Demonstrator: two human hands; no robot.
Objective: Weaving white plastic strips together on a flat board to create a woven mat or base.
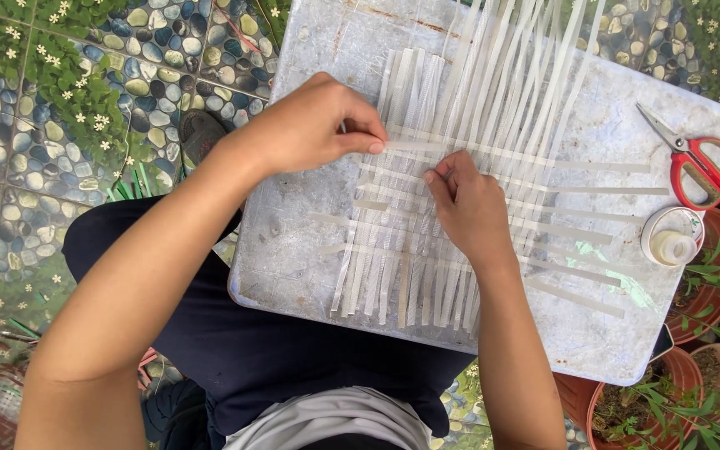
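The plastic strips (pixel 427 233) are see-through white. The board (pixel 310 250) is pale grey. The scissors (pixel 697 162) have red handles. The floor (pixel 43 167) shows painted pebbles and little white flowers.
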